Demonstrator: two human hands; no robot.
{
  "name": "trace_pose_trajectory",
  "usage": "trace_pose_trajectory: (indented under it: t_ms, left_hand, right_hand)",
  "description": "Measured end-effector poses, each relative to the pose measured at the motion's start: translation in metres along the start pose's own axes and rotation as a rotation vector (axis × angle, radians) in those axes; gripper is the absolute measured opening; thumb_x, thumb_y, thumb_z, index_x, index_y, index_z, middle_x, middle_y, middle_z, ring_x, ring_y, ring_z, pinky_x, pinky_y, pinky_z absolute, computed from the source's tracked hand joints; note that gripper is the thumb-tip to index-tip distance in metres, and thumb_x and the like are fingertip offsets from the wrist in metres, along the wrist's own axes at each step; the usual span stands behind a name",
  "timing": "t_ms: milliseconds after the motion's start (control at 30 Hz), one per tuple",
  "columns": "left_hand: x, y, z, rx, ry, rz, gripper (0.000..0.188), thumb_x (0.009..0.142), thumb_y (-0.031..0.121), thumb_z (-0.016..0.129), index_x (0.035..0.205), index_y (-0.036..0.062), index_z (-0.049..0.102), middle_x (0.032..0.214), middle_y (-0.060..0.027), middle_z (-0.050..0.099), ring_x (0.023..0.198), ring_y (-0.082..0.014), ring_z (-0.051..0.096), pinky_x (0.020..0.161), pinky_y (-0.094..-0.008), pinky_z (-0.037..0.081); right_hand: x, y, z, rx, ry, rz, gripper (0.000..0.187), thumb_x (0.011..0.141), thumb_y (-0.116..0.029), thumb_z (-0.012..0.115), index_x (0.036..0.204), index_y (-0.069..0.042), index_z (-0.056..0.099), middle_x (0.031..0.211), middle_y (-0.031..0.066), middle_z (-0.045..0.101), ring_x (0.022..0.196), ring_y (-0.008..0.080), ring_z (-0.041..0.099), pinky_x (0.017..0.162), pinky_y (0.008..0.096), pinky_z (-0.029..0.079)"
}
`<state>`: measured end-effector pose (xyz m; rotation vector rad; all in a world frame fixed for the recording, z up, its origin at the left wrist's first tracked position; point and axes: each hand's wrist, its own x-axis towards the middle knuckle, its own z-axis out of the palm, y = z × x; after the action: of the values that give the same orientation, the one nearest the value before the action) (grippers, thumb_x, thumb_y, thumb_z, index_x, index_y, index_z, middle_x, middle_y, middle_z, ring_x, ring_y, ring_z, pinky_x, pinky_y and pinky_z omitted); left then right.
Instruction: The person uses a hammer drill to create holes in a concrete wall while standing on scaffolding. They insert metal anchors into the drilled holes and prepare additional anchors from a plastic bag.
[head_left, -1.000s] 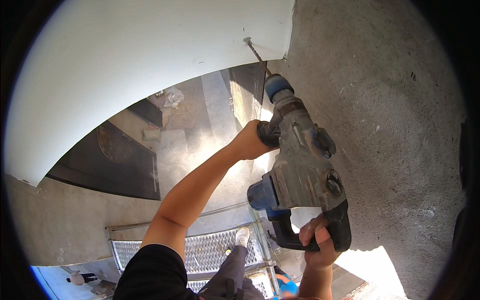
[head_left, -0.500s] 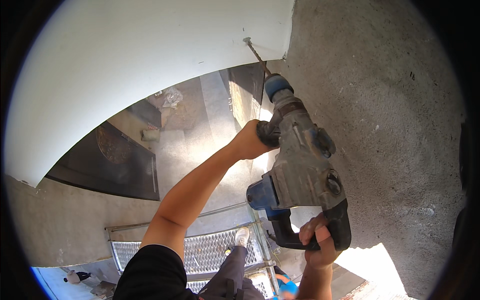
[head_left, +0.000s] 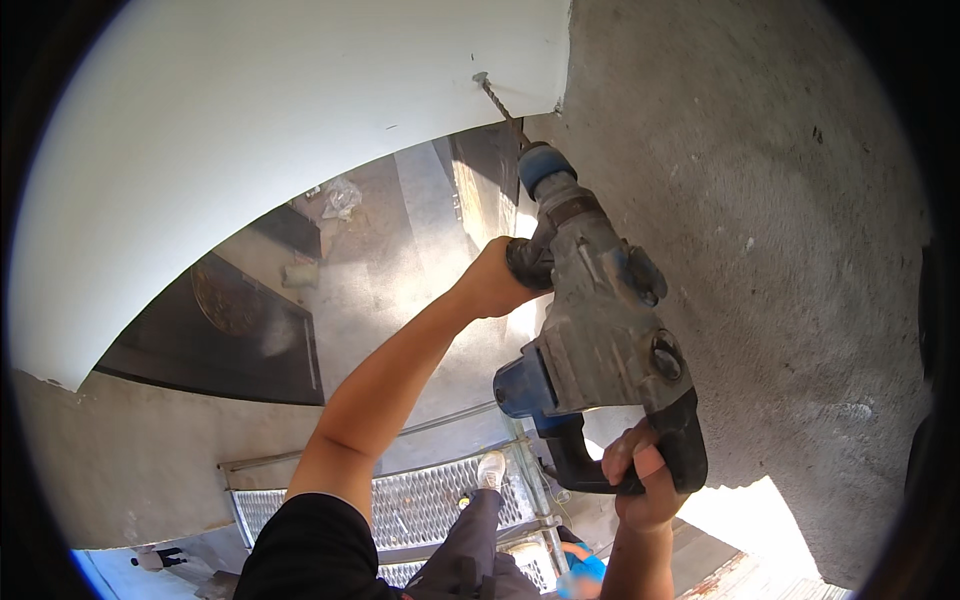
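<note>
A large grey and blue rotary hammer drill (head_left: 596, 300) slants upward in front of me, dusty over its body. Its spiral drill bit (head_left: 504, 112) meets the white overhead surface (head_left: 300, 90) at a small chipped spot; whether the tip is inside a hole is hard to make out. My left hand (head_left: 497, 280) is closed round the black side handle near the blue chuck collar. Lower down, my right hand (head_left: 645, 478) wraps round the black rear handle, its fingers passing through the loop.
A rough grey wall (head_left: 790, 270) rises close on the right. Under me is a metal mesh scaffold platform (head_left: 415, 510) with my shoe (head_left: 491, 470) on it. Far below lie a dark door panel (head_left: 230, 330) and clear plastic sheeting (head_left: 342, 198). A person in blue (head_left: 588, 570) is near the scaffold's lower edge.
The drill's front end has shifted slightly left in view, along with the white surface's corner. Both hands keep their grip, and the bit stays against the same spot.
</note>
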<state>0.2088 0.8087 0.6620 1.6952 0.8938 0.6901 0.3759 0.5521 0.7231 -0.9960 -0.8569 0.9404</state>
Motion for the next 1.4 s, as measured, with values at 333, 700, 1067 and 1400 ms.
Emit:
trace_pose_trajectory:
  t_ms: [333, 700, 1067, 1400]
  left_hand:
    - [0.001, -0.002, 0.001, 0.023, 0.015, 0.011, 0.033, 0.076, 0.016, 0.084, 0.098, -0.0036, 0.07, 0.092, -0.0112, 0.073, 0.081, -0.0159, 0.067, 0.075, -0.032, 0.053]
    - [-0.001, 0.001, 0.001, 0.023, 0.017, -0.033, 0.033, 0.076, 0.015, 0.084, 0.099, -0.0029, 0.07, 0.092, -0.0104, 0.073, 0.08, -0.0154, 0.067, 0.074, -0.032, 0.053]
    - [-0.001, 0.003, 0.001, 0.017, 0.009, -0.013, 0.032, 0.076, 0.013, 0.083, 0.101, -0.0027, 0.07, 0.092, -0.01, 0.074, 0.081, -0.0151, 0.067, 0.075, -0.0315, 0.054]
    - [-0.001, 0.007, 0.001, 0.03, 0.027, -0.021, 0.031, 0.077, 0.016, 0.083, 0.098, -0.0025, 0.07, 0.091, -0.0111, 0.073, 0.079, -0.0167, 0.068, 0.073, -0.0326, 0.053]
  right_hand:
    - [0.001, -0.003, 0.002, 0.021, 0.004, 0.01, 0.016, 0.089, -0.011, 0.057, 0.08, 0.0, 0.05, 0.062, 0.011, 0.052, 0.047, 0.0162, 0.047, 0.046, 0.0298, 0.042]
    - [0.001, -0.003, 0.001, 0.165, -0.018, 0.026, 0.013, 0.09, -0.002, 0.059, 0.078, 0.001, 0.053, 0.064, 0.0103, 0.052, 0.054, 0.0185, 0.049, 0.051, 0.0309, 0.042]
    - [0.0, 0.002, 0.001, 0.078, 0.007, -0.012, 0.014, 0.091, -0.01, 0.056, 0.083, 0.0, 0.052, 0.062, 0.0097, 0.052, 0.047, 0.0148, 0.046, 0.046, 0.029, 0.041]
    - [0.004, -0.002, 0.0, 0.041, -0.005, -0.024, 0.013, 0.091, -0.01, 0.055, 0.085, 0.002, 0.052, 0.062, 0.0097, 0.052, 0.046, 0.0146, 0.045, 0.045, 0.029, 0.041]
